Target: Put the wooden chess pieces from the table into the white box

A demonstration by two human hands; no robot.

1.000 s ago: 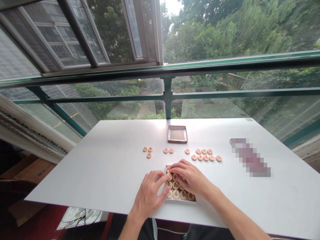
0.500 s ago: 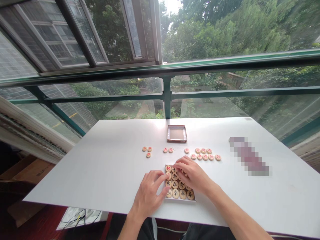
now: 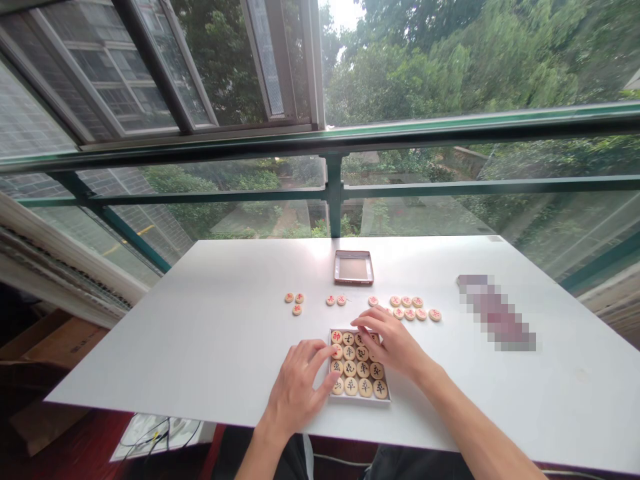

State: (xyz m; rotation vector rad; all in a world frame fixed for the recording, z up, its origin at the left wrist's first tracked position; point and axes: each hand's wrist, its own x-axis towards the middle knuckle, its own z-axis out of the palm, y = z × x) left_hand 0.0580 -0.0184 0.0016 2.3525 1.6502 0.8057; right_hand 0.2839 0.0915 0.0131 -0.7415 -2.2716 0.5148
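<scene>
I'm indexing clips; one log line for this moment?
left hand: at left edge of tray | right hand: over tray's far right | loose red-marked pieces: beyond tray

Soft daylight is gleaming on a smooth white tabletop [image 3: 200,347]. Behind it, a dark-green metal railing [image 3: 334,200] is crossing a grey-framed glass window [image 3: 303,67]; leafy green trees [image 3: 450,73] are standing outside. A dark-red floor [image 3: 95,443] is showing below.

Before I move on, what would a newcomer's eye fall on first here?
Probably the shallow box of round pieces toward the near edge of the white table, with the left hand at its left side and the right hand over its far right corner. Beyond it, red-marked pieces lie in a loose band. At the table's right, a pixelated patch stands out.
</scene>
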